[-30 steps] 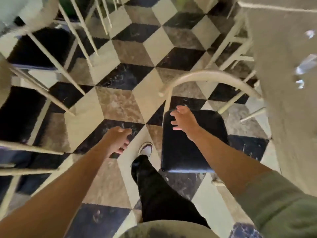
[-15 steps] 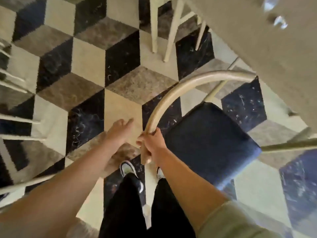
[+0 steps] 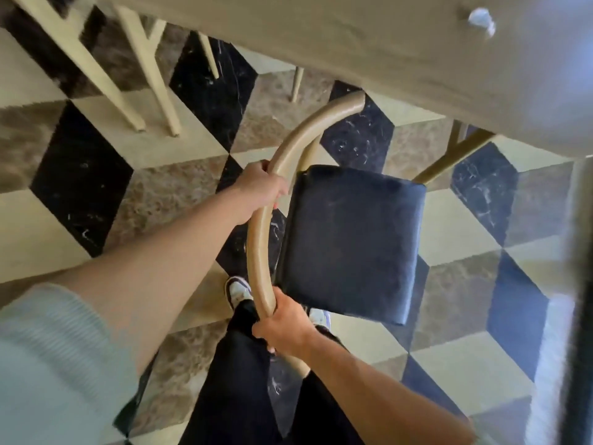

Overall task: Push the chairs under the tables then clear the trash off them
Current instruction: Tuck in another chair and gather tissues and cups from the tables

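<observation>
We judge the task to be at an early stage. The chair (image 3: 349, 242) stands on the checkered floor (image 3: 90, 175) with most of its dark seat outside the desk (image 3: 369, 49); only the far end of its curved backrest rail (image 3: 256, 252) lies beneath the desk edge. The chair is therefore not yet pushed under. One pale, blurred scrap (image 3: 480, 20), possibly trash, lies on the desk surface, so clearing remains outstanding. The legs of another chair (image 3: 150, 75) show under the desk farther left; we cannot tell whether that one is fully seated.

Hand pose: our left hand (image 3: 261, 187) reaches forward with the forearm extended, fingers wrapped over the upper part of the rail. Our right hand (image 3: 282, 326) is drawn in close to the body, fingers clenched around the lower end of the same rail. Both hands grasp the rail firmly, well apart along its curve, which suits steering the chair toward the desk.
</observation>
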### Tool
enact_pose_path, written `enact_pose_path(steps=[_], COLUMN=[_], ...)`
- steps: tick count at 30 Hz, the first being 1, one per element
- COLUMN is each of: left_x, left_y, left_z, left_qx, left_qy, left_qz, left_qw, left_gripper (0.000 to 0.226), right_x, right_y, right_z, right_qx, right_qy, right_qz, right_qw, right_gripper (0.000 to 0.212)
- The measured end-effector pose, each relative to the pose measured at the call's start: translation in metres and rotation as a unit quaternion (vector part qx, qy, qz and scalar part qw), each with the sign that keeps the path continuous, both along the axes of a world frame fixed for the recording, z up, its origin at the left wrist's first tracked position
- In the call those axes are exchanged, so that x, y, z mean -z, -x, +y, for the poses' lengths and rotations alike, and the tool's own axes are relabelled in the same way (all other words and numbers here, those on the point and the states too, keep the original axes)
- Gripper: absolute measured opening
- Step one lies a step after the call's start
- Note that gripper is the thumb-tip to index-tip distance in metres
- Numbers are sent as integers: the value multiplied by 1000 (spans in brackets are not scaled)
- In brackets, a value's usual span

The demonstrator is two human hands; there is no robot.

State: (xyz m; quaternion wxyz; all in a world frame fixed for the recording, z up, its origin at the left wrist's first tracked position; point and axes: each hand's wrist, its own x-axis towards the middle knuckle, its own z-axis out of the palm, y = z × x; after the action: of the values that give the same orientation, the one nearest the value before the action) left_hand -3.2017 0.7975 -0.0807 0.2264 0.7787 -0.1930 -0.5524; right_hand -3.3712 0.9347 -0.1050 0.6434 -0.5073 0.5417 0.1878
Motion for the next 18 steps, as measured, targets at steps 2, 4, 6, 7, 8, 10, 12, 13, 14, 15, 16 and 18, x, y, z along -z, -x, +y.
enact_pose_path(steps=[2,4,6,7,8,10,12,13,14,15,16,18], left_x=[0,4,7,6,6,4,6,7,10,11,11,6], left_y=[-12,-25,-37,-45,-51,-65,-74,-76,-76,-74,-68,-55], left_z=[4,9,19,22,27,35,43,46,48,48,44,33], left_qx=[-8,-15,-29,-40,-53,-87,-135,-160,-186,-203,-214,-218], left_qy=[8,9,6,4,1,-9,-21,-27,-29,-31,-29,-26], left_qz=[13,20,27,26,25,26,29,32,33,27,12,-19], left_qw=[1000,1000,999,999,998,996,990,986,982,978,976,975], left_gripper=[20,22,28,30,31,30,29,32,36,40,42,44], right_x=[-4,-2,-4,-5,-6,-9,-12,-13,-13,-13,-13,-15], right_y=[-6,-8,-13,-16,-17,-18,-14,-10,-4,4,14,33], right_z=[-2,-6,-5,-7,-10,-21,-37,-47,-60,-77,-98,-139], right_qx=[-12,-50,-90,-107,-123,-169,-221,-245,-271,-303,-339,-396], right_qy=[8,18,16,21,27,47,51,46,43,53,69,112], right_qz=[7,23,40,40,39,42,47,46,47,47,50,55], right_qw=[1000,998,995,993,991,984,973,967,961,950,937,910], right_gripper=[42,48,54,51,47,40,40,41,39,35,32,28])
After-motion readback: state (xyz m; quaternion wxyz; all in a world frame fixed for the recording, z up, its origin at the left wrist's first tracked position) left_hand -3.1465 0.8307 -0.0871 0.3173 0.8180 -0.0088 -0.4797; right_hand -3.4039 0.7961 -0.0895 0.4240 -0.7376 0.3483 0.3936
